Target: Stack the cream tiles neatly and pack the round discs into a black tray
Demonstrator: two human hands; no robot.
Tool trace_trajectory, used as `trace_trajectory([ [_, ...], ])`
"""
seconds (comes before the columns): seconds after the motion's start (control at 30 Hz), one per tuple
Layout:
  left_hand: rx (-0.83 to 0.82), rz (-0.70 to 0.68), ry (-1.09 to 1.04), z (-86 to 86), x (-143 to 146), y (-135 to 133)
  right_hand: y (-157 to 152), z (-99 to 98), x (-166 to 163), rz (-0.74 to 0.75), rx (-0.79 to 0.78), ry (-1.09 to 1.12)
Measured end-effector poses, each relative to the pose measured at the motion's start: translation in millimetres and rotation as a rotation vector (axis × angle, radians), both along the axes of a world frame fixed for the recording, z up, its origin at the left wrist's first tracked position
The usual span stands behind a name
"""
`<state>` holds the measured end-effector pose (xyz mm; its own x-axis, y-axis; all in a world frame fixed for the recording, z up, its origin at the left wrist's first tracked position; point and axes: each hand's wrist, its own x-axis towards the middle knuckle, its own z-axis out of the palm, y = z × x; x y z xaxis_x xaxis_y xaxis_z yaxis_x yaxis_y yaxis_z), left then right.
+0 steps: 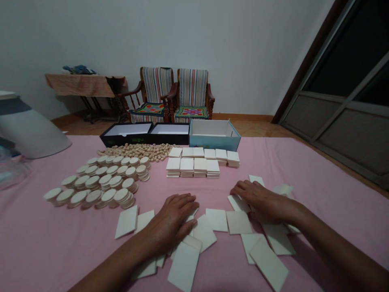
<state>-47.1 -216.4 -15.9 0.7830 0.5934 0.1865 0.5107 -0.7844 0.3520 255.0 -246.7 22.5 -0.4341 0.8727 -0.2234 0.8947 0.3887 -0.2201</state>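
My left hand [172,221] lies palm down with fingers stretched out on loose pale rectangular tiles [216,219] scattered over the pink cloth [319,170]. My right hand [261,199] also rests flat, fingers spread, on more of these loose tiles [269,263] to the right. Neither hand grips anything. Beyond my hands stand neat stacks of square tiles [194,167] in two rows. To the left sit stacks of round wooden discs [103,184], and behind them a heap of small wooden cubes [142,151].
At the far table edge stand two black boxes [130,134] [170,134] and a light blue box [214,136], all open. A grey-white object [27,129] lies at the left. Two striped armchairs [173,95] and a covered side table [82,85] stand by the wall.
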Motion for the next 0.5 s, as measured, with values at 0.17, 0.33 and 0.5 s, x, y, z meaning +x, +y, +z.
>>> trace_trajectory([
  [0.17,-0.002,0.002,0.027,2.0,0.0,-0.1,3.1,-2.3,5.2,-0.023,0.03,0.051],
  [0.33,0.002,-0.002,-0.01,1.6,-0.9,-1.3,26.4,13.8,0.2,-0.066,0.085,0.141],
  [0.5,0.0,-0.003,-0.029,-0.9,-1.3,-1.0,64.1,12.2,-19.4,-0.156,0.267,0.164],
])
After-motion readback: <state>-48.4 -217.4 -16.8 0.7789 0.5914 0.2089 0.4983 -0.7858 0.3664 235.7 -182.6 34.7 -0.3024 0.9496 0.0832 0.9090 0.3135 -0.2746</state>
